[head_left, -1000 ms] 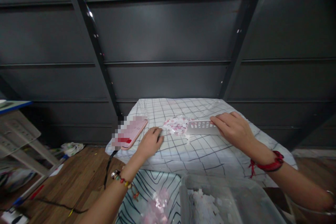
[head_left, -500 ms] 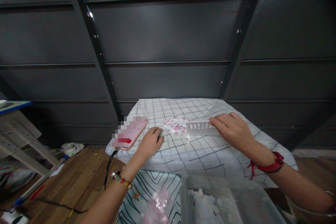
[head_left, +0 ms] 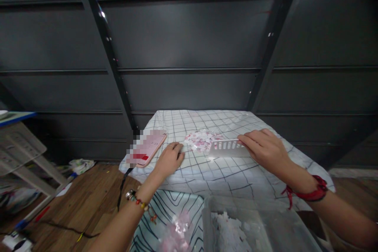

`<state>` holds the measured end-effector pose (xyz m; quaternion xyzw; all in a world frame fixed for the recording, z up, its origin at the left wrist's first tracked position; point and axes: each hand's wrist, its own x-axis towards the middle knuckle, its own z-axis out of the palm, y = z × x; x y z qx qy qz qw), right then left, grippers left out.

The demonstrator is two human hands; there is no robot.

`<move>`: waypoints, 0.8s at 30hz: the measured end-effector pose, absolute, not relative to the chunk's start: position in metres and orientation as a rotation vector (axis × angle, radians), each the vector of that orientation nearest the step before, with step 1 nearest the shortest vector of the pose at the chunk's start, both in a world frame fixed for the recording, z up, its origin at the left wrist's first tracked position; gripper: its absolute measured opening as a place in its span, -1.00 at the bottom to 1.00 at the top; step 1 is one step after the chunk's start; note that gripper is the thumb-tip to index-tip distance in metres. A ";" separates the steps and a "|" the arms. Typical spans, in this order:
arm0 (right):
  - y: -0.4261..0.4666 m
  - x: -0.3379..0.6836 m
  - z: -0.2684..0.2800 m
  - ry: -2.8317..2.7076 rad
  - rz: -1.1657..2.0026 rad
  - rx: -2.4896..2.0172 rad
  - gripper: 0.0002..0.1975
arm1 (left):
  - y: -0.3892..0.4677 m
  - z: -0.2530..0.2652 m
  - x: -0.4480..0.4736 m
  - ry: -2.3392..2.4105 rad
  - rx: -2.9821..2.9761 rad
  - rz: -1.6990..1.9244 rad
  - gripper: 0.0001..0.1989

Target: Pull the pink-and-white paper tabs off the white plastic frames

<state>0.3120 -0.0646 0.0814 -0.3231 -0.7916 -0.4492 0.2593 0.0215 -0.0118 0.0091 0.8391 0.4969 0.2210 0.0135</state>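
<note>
Right hand grips the right end of a white slotted strip, pinched between thumb and fingers; its long axis runs left–right. The pile of pink and white flakes lies on the grid-patterned cloth, left of the right hand and just beyond the strip's left end; contact there cannot be confirmed. Left hand, nearer to the pile, rests loosely open, palm down, just beside its left edge; no object visible in it.

Cloth open beyond the flakes; phone bars the left hand's left.
</note>
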 end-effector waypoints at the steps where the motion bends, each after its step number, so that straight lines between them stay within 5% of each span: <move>1: -0.065 0.312 0.082 -2.138 -1.224 -0.870 -0.90 | -0.012 0.009 0.021 1.546 2.618 0.690 -0.69; 17: -0.079 0.310 0.082 -2.079 -1.233 -0.900 -0.88 | -0.008 0.004 0.020 1.525 2.634 0.738 -0.70; 24: -0.054 0.313 0.068 -2.093 -0.999 -0.860 -0.90 | -0.007 0.002 0.020 1.500 2.631 0.764 -0.70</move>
